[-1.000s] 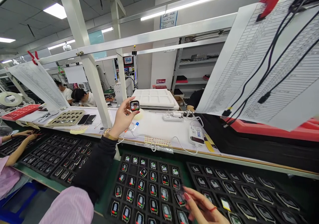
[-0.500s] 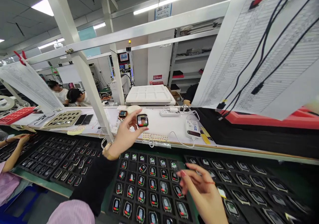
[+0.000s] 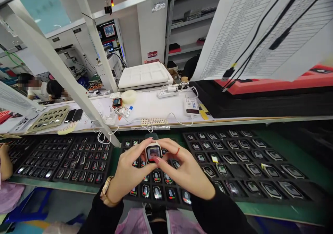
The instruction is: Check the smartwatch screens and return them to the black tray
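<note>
A square smartwatch body [image 3: 153,151] without a strap, in a light frame, is held up above a black foam tray [image 3: 151,201]. Its lit screen shows a picture, with red at the lower part. My left hand [image 3: 131,166] grips the watch by its left side, thumb below and fingers above. From the other side my right hand [image 3: 187,168] closes round it, with the thumb tip on the lower part of the screen. Behind the hands, several similar watches, many with lit screens, lie in the tray's pockets; the hands hide part of it.
On the right lies another black tray [image 3: 230,200] of watch bodies, and more trays [image 3: 58,159] lie on the left. A white shelf [image 3: 145,105] behind carries cables, a power strip [image 3: 167,93] and a tape roll [image 3: 128,97]. A slanted metal post [image 3: 78,95] stands at left. Hanging paper sheets [image 3: 234,36] fill the upper right.
My left hand has brought the watch down and closer, from over the shelf to over the tray. My right hand has moved left and taken hold of it too. The view has tilted down.
</note>
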A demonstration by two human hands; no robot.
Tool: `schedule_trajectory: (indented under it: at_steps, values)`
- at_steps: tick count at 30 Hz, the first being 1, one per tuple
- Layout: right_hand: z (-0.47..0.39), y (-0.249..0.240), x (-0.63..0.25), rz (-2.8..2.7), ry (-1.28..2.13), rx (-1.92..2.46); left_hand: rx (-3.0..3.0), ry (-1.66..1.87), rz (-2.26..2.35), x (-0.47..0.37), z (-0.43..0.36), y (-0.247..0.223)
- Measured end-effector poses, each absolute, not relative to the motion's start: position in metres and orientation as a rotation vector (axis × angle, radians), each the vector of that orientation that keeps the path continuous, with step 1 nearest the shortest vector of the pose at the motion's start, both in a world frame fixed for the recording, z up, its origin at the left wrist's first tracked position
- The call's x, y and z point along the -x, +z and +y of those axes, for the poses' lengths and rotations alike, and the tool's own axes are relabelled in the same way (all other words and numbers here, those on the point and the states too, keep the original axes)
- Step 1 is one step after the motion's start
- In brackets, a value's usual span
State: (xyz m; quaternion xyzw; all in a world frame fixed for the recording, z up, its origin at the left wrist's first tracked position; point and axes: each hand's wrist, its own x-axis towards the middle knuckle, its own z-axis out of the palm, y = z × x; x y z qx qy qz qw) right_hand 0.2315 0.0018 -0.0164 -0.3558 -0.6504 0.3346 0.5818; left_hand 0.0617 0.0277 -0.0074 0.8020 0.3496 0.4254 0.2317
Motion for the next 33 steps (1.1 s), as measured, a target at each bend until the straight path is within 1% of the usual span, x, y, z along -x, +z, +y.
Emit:
schedule_trajectory:
  at_steps: [4, 8, 12, 19, 26, 33]
  values:
    - [0.002, -0.017, -0.235, -1.507, 0.782, 0.868, -2.216, 1.213, 0.97, -0.059, 0.027, -0.01]
    - [0.0, -0.017, -0.239, -1.288, 0.696, 0.978, -2.218, 1.209, 1.009, -0.059, 0.024, -0.011]
    - [-0.007, -0.016, -0.241, -1.133, 0.719, 1.015, -2.211, 1.192, 1.015, -0.058, 0.021, -0.011]
    - [-0.016, -0.007, -0.243, -1.261, 0.707, 0.987, -2.222, 1.165, 1.016, -0.059, 0.019, -0.011]
    - [-0.013, -0.004, -0.233, -1.256, 0.82, 1.078, -2.258, 1.165, 1.036, -0.065, 0.019, -0.01]
    - [-0.022, -0.005, -0.233, -1.351, 0.823, 0.875, -2.223, 1.179, 1.001, -0.061, 0.017, -0.009]
